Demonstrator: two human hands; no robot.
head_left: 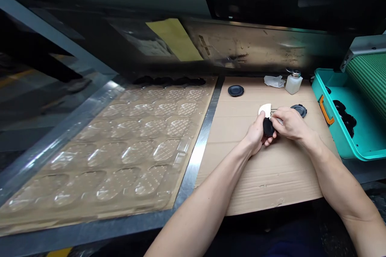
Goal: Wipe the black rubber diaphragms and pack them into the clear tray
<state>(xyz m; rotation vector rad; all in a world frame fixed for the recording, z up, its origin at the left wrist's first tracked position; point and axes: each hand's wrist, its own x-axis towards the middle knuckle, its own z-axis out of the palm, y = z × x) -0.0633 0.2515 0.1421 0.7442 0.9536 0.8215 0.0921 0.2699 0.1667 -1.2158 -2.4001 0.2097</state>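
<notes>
Two hands are working: left hand (pixel 256 132) wrapping its fingers around a black oval rubber part (pixel 268 127), right hand (pixel 289 123) pinching it narrowly; more black pieces (pixel 345 117) are lying in a teal plastic bin (pixel 328 116).

I can't make out the black piece (pixel 268 127) (the left hand (pixel 255 133) covers most of it); the teal tray (pixel 339 134) runs off the picture's right edge.

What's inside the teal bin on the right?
The teal bin holds a heap of black round parts near its left wall. Its far end is covered by the green ribbed belt, so anything there cannot be seen.
</notes>
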